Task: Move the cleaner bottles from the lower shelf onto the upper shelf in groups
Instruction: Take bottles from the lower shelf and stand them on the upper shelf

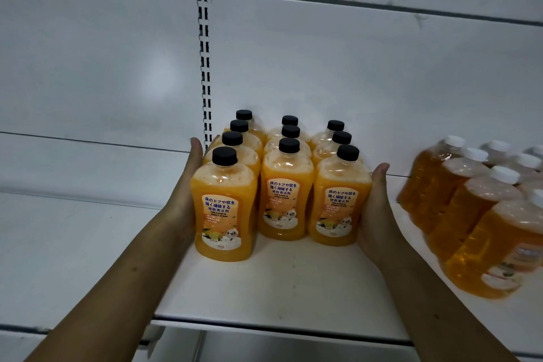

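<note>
On the white shelf (264, 288), left hand (189, 185) and right hand (376, 203) press flat, fingers straight, against black-capped bottles (282, 200) labelled "THE FLOOR IS HIGHLY CLEAN".

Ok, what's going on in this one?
A person presses the left grip and right grip flat against the two sides of a block of black-capped bottles, which stand upright in three columns on a white shelf. The fingers are straight, with the block between them. White-capped bottles sit further right, untouched.
</note>
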Available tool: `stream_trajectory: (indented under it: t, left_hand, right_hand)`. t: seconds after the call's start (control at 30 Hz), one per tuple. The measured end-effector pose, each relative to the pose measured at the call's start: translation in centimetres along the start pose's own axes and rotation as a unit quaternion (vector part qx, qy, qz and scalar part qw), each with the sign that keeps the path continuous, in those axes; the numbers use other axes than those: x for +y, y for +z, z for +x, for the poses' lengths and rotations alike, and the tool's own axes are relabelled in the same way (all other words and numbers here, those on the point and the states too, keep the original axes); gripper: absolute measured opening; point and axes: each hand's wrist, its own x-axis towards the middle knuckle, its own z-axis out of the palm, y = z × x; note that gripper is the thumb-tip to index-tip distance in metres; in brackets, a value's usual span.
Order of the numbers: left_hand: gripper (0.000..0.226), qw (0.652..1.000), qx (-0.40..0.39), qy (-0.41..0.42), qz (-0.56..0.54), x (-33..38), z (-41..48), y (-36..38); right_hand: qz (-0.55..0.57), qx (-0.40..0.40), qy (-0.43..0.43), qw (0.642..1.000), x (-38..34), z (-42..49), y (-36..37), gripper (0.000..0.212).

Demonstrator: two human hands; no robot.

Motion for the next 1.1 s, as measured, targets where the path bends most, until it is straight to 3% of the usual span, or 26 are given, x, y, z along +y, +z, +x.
stream_trajectory:
  t: [0.23, 0.5, 0.83, 1.1]
  left_hand:
    - [0.075, 1.000, -0.007, 0.013, 0.024, 0.2, 0.2, -0.6]
    - [0.070, 0.994, 0.006, 0.049, 0.097, 3.0, 0.6, 0.2]
    - [0.087, 0.995, -0.021, 0.033, 0.097, 3.5, 1.6, 0.3]
    - [0.086, 0.996, -0.033, 0.032, 0.079, 3.4, 1.8, -0.1]
  right_hand:
    - [-0.019, 0.009, -0.016, 1.000, 0.0, -0.1, 0.1, 0.098]
    - [-0.008, -0.001, -0.074, 0.997, -2.6, 1.0, -0.4, 0.083]
    - [0.037, -0.034, -0.036, 0.998, -2.9, 0.9, 0.7, 0.064]
    - [0.019, -0.038, -0.048, 0.998, -2.3, 1.3, 0.6, 0.086]
